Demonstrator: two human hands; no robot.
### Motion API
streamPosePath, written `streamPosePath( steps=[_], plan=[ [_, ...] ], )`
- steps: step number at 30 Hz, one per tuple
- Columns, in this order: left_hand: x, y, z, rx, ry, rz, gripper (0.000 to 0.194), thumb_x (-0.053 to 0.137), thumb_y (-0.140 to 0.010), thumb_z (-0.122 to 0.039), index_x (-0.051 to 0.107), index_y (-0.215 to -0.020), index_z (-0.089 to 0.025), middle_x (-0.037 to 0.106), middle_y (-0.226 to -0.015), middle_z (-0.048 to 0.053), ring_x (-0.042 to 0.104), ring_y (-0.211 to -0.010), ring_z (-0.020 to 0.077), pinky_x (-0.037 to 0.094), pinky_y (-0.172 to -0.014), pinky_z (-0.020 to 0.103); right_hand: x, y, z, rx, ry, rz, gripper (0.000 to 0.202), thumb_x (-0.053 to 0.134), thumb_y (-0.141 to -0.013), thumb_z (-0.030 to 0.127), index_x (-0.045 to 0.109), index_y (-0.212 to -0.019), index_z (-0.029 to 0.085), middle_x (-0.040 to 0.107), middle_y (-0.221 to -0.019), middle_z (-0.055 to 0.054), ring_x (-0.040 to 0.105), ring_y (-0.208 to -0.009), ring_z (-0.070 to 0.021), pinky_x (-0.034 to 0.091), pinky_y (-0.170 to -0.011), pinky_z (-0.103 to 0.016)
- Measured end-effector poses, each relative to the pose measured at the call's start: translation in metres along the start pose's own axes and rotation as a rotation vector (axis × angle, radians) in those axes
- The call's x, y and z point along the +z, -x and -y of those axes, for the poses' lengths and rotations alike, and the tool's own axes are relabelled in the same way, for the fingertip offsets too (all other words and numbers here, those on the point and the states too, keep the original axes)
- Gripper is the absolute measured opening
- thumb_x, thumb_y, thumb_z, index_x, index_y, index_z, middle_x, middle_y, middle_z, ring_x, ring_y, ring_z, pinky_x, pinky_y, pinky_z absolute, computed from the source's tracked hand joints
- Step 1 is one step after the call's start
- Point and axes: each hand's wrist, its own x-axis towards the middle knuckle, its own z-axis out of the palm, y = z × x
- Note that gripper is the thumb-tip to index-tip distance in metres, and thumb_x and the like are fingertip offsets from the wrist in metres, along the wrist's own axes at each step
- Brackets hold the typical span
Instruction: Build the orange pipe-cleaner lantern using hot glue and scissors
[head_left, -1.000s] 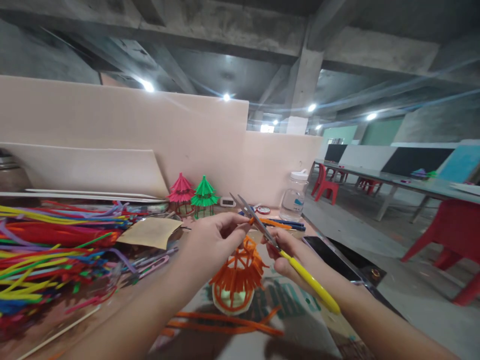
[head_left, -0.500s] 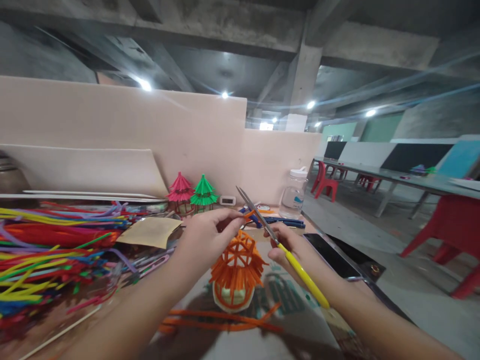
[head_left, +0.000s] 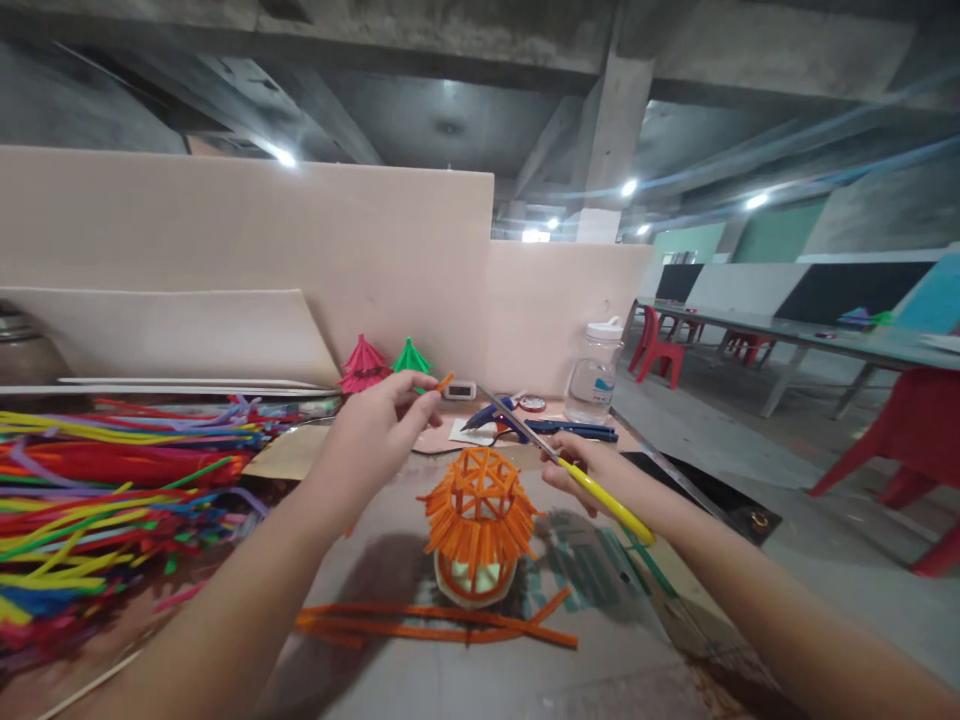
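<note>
Between finger and thumb, my left hand (head_left: 382, 420) pinches a short orange strip (head_left: 445, 382), raised above the table. My right hand (head_left: 589, 470) holds yellow-handled scissors (head_left: 600, 495), their blades pointing up and to the left, apart from the strip. Below and between both hands stands an orange pavilion-like model (head_left: 480, 510) with a fringed roof and an open lattice top, on a pale round base. Long orange strips (head_left: 442, 627) lie in front of it.
Colourful strips (head_left: 112, 500) heap at the left. Behind are a pink model (head_left: 364, 362), a green model (head_left: 411, 357), a small display (head_left: 460, 391), a blue glue gun (head_left: 491, 412) and a clear bottle (head_left: 595, 375). Red chairs (head_left: 660, 350) stand to the right.
My left hand has moved up and left with the orange strip, away from the scissors. The orange model is now less covered. The view has shifted slightly.
</note>
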Motion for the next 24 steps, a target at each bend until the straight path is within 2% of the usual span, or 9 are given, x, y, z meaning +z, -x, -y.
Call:
streamPosePath(
  steps=[2,4,8,11,13,15,18,21,24],
  plan=[
    [-0.003,-0.003,0.006,-0.011,0.075,0.032,0.027,0.055,-0.093,-0.042,0.065,-0.099,-0.018,0.075,-0.084,0.004,0.07,-0.077,0.0193,0.05,-0.069,0.027,-0.003,-0.001,-0.01,0.024,0.17,0.099,0.033,0.057,-0.089,0.048,0.063,-0.108,0.021,0.07,-0.086,-0.003,0.062,-0.064,-0.0171,0.044,-0.058,-0.027],
    [-0.004,-0.004,0.011,-0.012,0.104,0.05,0.028,0.057,-0.092,-0.043,0.065,-0.097,-0.018,0.075,-0.088,0.006,0.07,-0.079,0.0201,0.051,-0.069,0.028,0.001,0.0,-0.016,0.011,0.294,0.138,0.029,0.065,-0.084,0.042,0.066,-0.104,0.021,0.071,-0.09,-0.006,0.064,-0.078,-0.0213,0.044,-0.066,-0.028],
    [-0.001,-0.003,0.011,-0.045,0.169,0.042,0.034,0.055,-0.091,-0.037,0.059,-0.117,-0.017,0.072,-0.08,0.004,0.068,-0.071,0.0189,0.051,-0.063,0.027,0.021,0.002,-0.02,0.004,0.365,0.176,0.017,0.066,-0.077,0.024,0.069,-0.093,0.016,0.072,-0.092,-0.013,0.064,-0.085,-0.0251,0.041,-0.07,-0.03],
    [-0.001,-0.003,0.008,-0.078,0.093,0.115,0.024,0.047,-0.088,-0.028,0.065,-0.099,-0.017,0.07,-0.078,0.003,0.065,-0.068,0.0169,0.049,-0.061,0.025,0.027,0.003,-0.021,-0.02,0.385,0.215,0.016,0.064,-0.076,0.019,0.07,-0.091,0.016,0.072,-0.096,-0.014,0.064,-0.088,-0.0265,0.042,-0.073,-0.032],
    [-0.002,-0.003,0.009,-0.094,-0.036,0.191,0.025,0.044,-0.086,-0.026,0.067,-0.084,-0.018,0.071,-0.08,0.003,0.065,-0.07,0.0174,0.047,-0.062,0.025,0.023,0.002,-0.022,-0.035,0.375,0.224,0.018,0.066,-0.077,0.024,0.071,-0.094,0.017,0.073,-0.098,-0.013,0.065,-0.092,-0.028,0.043,-0.077,-0.033],
    [-0.002,-0.002,0.013,-0.102,-0.12,0.255,0.029,0.042,-0.084,-0.027,0.07,-0.083,-0.018,0.072,-0.081,0.003,0.065,-0.073,0.0186,0.047,-0.064,0.026,0.016,-0.001,-0.026,-0.029,0.353,0.2,0.025,0.066,-0.081,0.032,0.071,-0.101,0.019,0.073,-0.101,-0.013,0.065,-0.097,-0.0298,0.044,-0.081,-0.035],
    [0.0,0.004,0.023,-0.1,-0.108,0.361,0.033,0.044,-0.083,-0.031,0.073,-0.093,-0.019,0.072,-0.084,0.003,0.065,-0.077,0.0201,0.049,-0.069,0.028,0.008,-0.014,-0.034,0.012,0.299,0.119,0.039,0.06,-0.088,0.04,0.066,-0.12,0.019,0.072,-0.111,-0.013,0.066,-0.101,-0.0297,0.047,-0.085,-0.037],
    [0.004,0.012,0.031,-0.129,-0.059,0.476,0.037,0.051,-0.081,-0.037,0.072,-0.106,-0.019,0.072,-0.094,0.005,0.065,-0.085,0.0224,0.051,-0.074,0.031,0.007,-0.039,-0.043,0.051,0.228,0.045,0.052,0.061,-0.089,0.04,0.056,-0.135,0.017,0.067,-0.126,-0.015,0.065,-0.11,-0.0289,0.049,-0.092,-0.038],
    [0.007,0.018,0.031,-0.183,-0.017,0.553,0.04,0.054,-0.08,-0.039,0.07,-0.111,-0.018,0.072,-0.099,0.006,0.065,-0.088,0.0232,0.051,-0.078,0.034,0.015,-0.072,-0.054,0.071,0.16,-0.008,0.056,0.066,-0.087,0.033,0.052,-0.139,0.015,0.06,-0.138,-0.017,0.059,-0.123,-0.0297,0.045,-0.103,-0.04]
  ],
)
